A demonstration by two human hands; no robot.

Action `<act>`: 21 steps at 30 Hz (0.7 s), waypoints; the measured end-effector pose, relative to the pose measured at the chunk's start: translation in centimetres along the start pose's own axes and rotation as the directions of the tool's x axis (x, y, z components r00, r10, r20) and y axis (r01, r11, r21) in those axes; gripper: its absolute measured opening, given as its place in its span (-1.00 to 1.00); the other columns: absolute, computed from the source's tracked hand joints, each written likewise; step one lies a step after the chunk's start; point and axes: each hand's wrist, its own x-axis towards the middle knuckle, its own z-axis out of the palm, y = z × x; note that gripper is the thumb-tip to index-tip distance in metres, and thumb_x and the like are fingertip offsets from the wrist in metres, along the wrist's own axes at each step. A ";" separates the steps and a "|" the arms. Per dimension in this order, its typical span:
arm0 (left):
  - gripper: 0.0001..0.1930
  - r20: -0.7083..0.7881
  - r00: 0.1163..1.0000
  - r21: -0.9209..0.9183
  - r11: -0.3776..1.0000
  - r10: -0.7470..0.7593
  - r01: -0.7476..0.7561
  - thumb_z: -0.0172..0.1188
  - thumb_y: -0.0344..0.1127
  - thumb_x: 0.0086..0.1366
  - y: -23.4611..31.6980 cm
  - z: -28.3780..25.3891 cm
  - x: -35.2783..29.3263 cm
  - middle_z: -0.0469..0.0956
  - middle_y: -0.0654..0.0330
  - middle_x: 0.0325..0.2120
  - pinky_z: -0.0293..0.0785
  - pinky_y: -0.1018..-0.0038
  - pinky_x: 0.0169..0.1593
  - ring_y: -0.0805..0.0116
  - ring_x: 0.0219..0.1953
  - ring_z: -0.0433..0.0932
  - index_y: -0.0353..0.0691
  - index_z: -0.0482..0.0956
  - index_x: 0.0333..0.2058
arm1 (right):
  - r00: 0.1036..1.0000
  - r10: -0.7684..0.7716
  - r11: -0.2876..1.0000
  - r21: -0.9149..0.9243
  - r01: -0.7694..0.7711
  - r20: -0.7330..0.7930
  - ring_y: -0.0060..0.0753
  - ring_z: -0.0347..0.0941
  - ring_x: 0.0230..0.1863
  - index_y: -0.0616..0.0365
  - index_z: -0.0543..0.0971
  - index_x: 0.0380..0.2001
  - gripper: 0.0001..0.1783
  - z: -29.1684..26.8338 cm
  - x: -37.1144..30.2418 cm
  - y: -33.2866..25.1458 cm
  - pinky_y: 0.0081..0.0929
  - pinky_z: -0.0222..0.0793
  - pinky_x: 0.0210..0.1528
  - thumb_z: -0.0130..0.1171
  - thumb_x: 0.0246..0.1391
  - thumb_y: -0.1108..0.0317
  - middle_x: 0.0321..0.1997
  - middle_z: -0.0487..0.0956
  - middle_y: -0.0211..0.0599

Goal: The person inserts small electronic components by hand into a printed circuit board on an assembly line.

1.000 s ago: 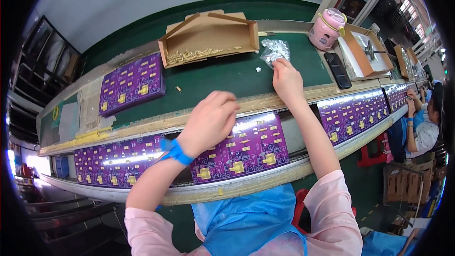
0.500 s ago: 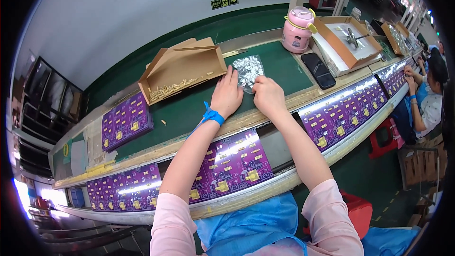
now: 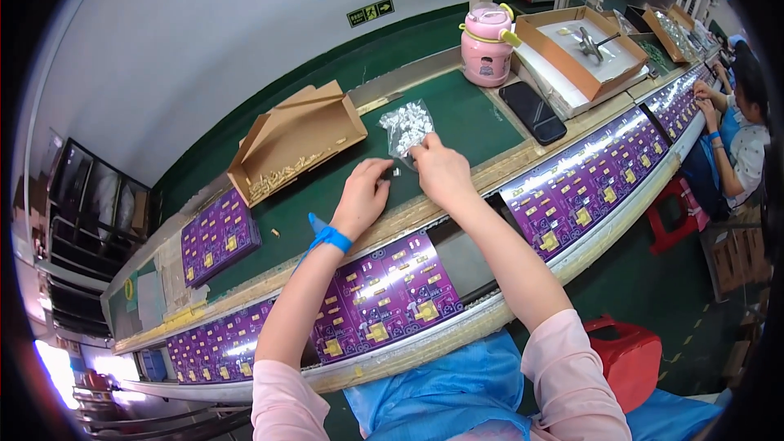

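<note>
A clear plastic bag (image 3: 407, 126) filled with small silvery-white parts lies on the green work surface (image 3: 482, 122). My right hand (image 3: 442, 171) is closed at the bag's near end, fingertips pinching its plastic. Left of it, my left hand (image 3: 363, 198), with a blue band at the wrist, rests low over the surface. Its fingers are loosely curled, with a gap between thumb and forefinger and nothing visible in between. One small silvery part (image 3: 397, 171) lies loose just off those fingertips. Whatever lies under the left palm is hidden.
An open cardboard box (image 3: 298, 143) holds small brass-coloured parts. Stacked purple circuit boards (image 3: 219, 237) stand left; more boards (image 3: 388, 294) line the rail in front. A black phone (image 3: 532, 112), pink bottle (image 3: 487, 45) and shallow box (image 3: 580, 45) stand right. A co-worker sits far right.
My left hand has come off the bag and drawn back to the left, fingers curling. A loose silvery part now shows between my hands. The view has shifted slightly.
</note>
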 end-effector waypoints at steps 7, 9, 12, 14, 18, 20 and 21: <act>-0.57 -0.034 0.999 0.063 0.997 -0.033 0.036 0.27 -0.45 0.17 0.5 -0.6 -0.8 0.54 0.06 -0.05 0.50 0.37 0.01 0.14 -0.05 0.53 -0.32 0.51 0.05 | 0.999 0.003 0.997 0.082 0.000 -0.034 -0.02 0.59 -0.25 0.11 0.60 -0.26 -0.84 -0.3 -0.6 -0.2 -0.15 0.52 -0.24 0.24 0.05 0.38 -0.16 0.51 -0.17; -0.58 0.001 0.999 0.137 0.989 -0.049 0.048 0.31 -0.38 0.15 0.6 -0.1 -0.4 0.51 0.01 0.00 0.47 0.32 0.07 0.08 0.02 0.47 -0.34 0.54 0.01 | 0.999 0.004 0.998 0.059 -0.001 -0.037 -0.06 0.61 -0.24 0.15 0.59 -0.34 -0.87 -0.3 -0.7 -0.1 -0.22 0.55 -0.24 0.20 -0.03 0.48 -0.19 0.52 -0.09; -0.67 0.022 0.992 0.057 0.991 -0.122 0.120 0.31 -0.38 0.16 2.2 0.6 0.3 0.55 0.03 -0.07 0.44 0.30 0.08 0.06 -0.02 0.48 -0.33 0.61 -0.08 | 1.000 0.013 1.000 0.017 -0.013 -0.003 -0.05 0.61 -0.22 0.17 0.60 -0.37 -0.89 0.2 -0.7 0.5 -0.21 0.55 -0.24 0.19 -0.04 0.50 -0.20 0.54 -0.08; -0.72 0.029 0.994 0.090 0.991 -0.102 0.099 0.30 -0.40 0.17 2.0 0.8 0.6 0.56 0.04 -0.11 0.45 0.30 0.05 0.07 -0.04 0.48 -0.32 0.63 -0.13 | 1.000 0.014 0.999 0.031 -0.014 -0.005 -0.05 0.61 -0.21 0.17 0.60 -0.38 -0.90 -0.1 -0.7 0.2 -0.20 0.55 -0.23 0.18 -0.04 0.51 -0.19 0.54 -0.09; -0.82 0.041 0.996 0.107 0.992 -0.074 0.069 0.28 -0.44 0.17 2.0 1.0 0.4 0.57 0.08 -0.21 0.45 0.29 -0.01 0.08 -0.09 0.49 -0.31 0.66 -0.23 | 0.999 -0.024 0.994 0.109 0.028 -0.043 -0.04 0.60 -0.19 0.17 0.61 -0.36 -0.86 -0.1 -0.8 0.6 -0.19 0.54 -0.19 0.15 -0.04 0.55 -0.20 0.55 -0.13; -0.81 0.064 0.996 0.114 0.992 -0.063 0.055 0.29 -0.43 0.16 1.7 0.6 0.1 0.57 0.06 -0.18 0.45 0.29 0.00 0.08 -0.09 0.50 -0.31 0.66 -0.22 | 0.999 -0.045 0.992 0.116 0.046 -0.008 -0.04 0.60 -0.19 0.16 0.61 -0.35 -0.85 -0.4 -0.5 0.6 -0.19 0.53 -0.17 0.15 -0.05 0.55 -0.18 0.55 -0.15; -0.79 0.084 0.995 0.121 0.992 -0.051 0.041 0.29 -0.43 0.16 1.6 0.4 -0.1 0.56 0.05 -0.16 0.45 0.30 0.01 0.08 -0.08 0.50 -0.32 0.65 -0.21 | 0.997 -0.069 0.990 0.122 0.065 0.026 -0.04 0.60 -0.18 0.15 0.61 -0.33 -0.83 -0.5 -0.5 0.5 -0.18 0.53 -0.16 0.15 -0.05 0.55 -0.17 0.55 -0.16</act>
